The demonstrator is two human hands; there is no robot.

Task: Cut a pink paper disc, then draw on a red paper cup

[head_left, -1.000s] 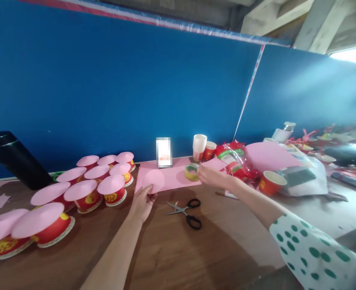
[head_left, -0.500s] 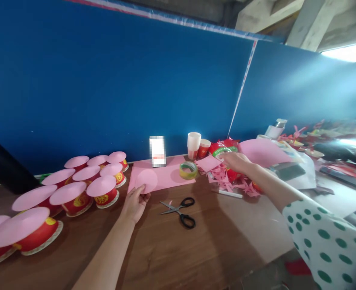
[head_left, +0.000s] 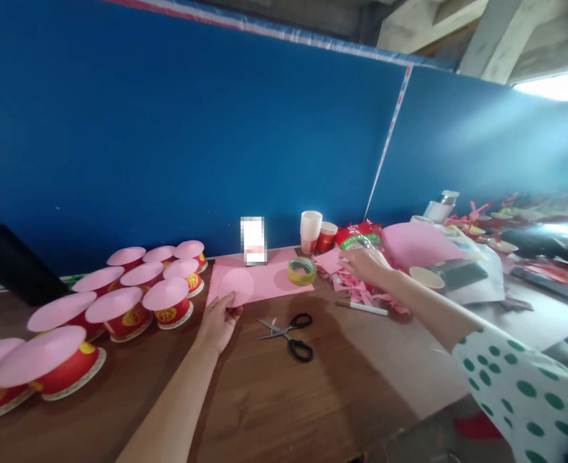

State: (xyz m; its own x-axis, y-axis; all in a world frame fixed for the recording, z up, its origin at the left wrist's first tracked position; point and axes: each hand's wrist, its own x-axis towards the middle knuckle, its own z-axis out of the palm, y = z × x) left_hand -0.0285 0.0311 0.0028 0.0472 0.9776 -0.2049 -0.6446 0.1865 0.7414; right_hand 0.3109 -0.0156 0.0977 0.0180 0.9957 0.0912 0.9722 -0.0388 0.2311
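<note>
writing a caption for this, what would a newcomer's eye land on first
The pink-topped red cups on the left of the table would likely catch it first, against the broad blue wall behind. Near the middle, the left hand holds a pink disc over a pink sheet, with open scissors nearer the camera.

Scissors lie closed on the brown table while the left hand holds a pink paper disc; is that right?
Not quite: the head view shows the scissors open, not closed. They do lie on the brown table, and the left hand holds a pink paper disc.
</note>
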